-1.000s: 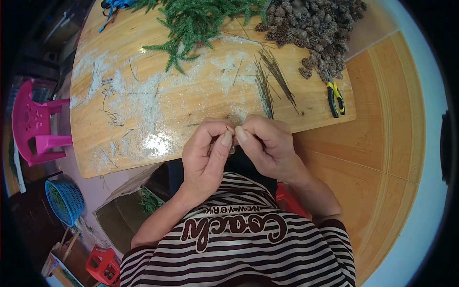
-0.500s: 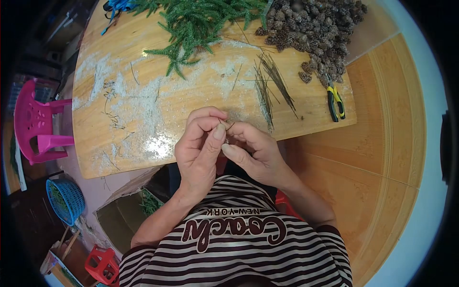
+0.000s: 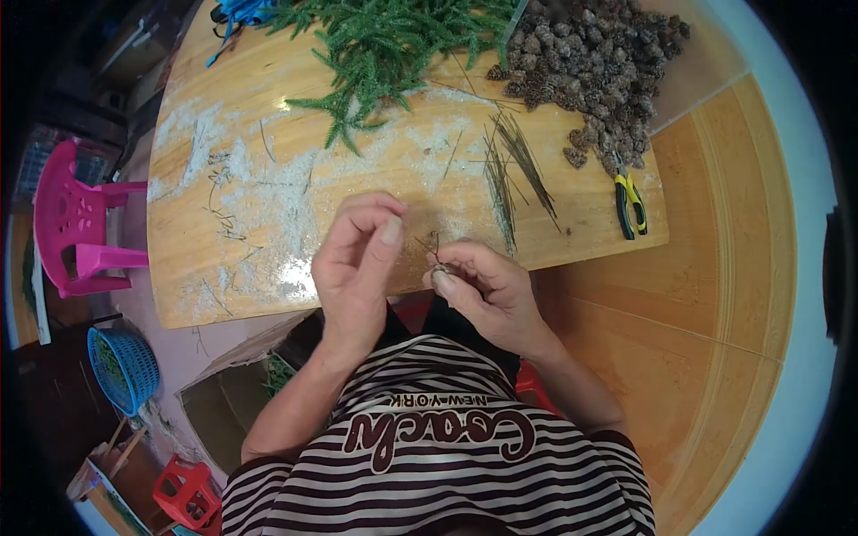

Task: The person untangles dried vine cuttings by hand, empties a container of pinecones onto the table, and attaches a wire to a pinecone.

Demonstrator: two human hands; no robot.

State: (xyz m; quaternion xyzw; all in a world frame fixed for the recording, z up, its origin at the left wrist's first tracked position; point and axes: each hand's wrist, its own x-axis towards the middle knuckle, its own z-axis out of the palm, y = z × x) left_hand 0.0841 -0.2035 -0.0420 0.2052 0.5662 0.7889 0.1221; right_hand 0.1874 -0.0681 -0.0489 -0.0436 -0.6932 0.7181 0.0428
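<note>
My right hand pinches a small pine cone between thumb and fingers, just off the table's near edge. Most of the cone is hidden by the fingertips. A thin brown wire sticks up from it, its ends bent apart. To the left, my left hand is raised and apart from the cone, its fingers curved and loosely open, with nothing visible in them. Beyond the hands, two loose bunches of thin wires lie on the wooden table.
Green artificial sprigs lie at the table's back, beside a heap of pine cones. Yellow-black pliers rest near the right edge. White flakes and wire scraps litter the left. A pink chair and blue basket stand left.
My hands have moved apart: the left drew away to the left, letting go, while the right keeps the pine cone and wire. The view has shifted slightly.
</note>
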